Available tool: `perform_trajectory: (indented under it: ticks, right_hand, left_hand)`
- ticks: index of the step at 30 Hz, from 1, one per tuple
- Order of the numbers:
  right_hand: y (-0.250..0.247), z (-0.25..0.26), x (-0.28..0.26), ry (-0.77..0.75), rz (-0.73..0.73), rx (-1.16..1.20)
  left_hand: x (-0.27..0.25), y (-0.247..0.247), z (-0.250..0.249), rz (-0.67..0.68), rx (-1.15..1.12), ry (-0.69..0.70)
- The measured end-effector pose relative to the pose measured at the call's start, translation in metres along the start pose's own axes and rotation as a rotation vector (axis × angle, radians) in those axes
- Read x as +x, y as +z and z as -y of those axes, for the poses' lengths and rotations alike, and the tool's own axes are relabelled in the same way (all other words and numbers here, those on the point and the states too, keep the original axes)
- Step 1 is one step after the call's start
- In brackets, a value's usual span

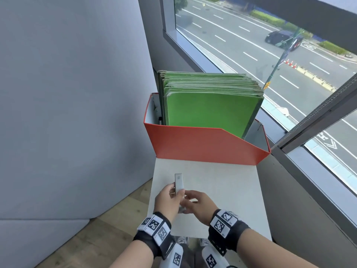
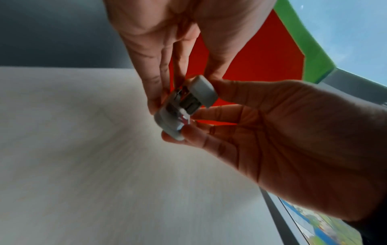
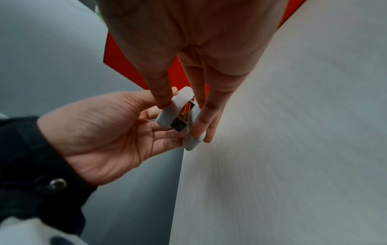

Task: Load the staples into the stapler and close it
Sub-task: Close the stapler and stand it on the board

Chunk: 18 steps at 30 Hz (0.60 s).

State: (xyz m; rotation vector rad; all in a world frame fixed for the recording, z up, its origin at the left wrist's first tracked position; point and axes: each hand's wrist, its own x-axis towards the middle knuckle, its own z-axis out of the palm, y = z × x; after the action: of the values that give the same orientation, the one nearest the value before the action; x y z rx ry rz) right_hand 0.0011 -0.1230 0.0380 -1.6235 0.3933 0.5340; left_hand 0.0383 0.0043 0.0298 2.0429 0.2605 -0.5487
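A small grey stapler [image 1: 178, 182] is held just above the white table [image 1: 222, 182], near its front left. It is hinged open: the top cover [image 2: 204, 90] stands away from the base [image 2: 167, 122], and the metal magazine [image 2: 185, 118] shows between them. My left hand [image 1: 173, 190] pinches the stapler from the left. My right hand [image 1: 188, 198] grips it from the right, with the thumb [image 3: 164, 97] on the cover and the fingers [image 3: 201, 127] on the base. Whether staples lie in the magazine, I cannot tell.
An orange file box [image 1: 202, 146] full of green folders [image 1: 210, 111] stands at the table's far end. A window [image 1: 270, 55] runs along the right, a grey partition [image 1: 67, 103] along the left. Wooden floor [image 1: 96, 238] lies left of the table edge.
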Motion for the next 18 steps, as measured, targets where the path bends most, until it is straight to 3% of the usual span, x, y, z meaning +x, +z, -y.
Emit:
perform_trajectory:
  ticks: [3, 9, 18]
  right_hand:
    - [0.014, 0.012, 0.036, -0.017, -0.006, -0.153]
    - [0.032, 0.025, 0.087, 0.010, -0.063, -0.223]
    - [0.032, 0.020, 0.094, 0.057, -0.094, -0.443]
  left_hand:
    - [0.029, -0.018, -0.007, -0.038, 0.094, -0.021]
    - [0.070, -0.034, -0.025, -0.054, 0.222, -0.036]
    - [0.079, -0.026, -0.018, 0.027, 0.222, 0.001]
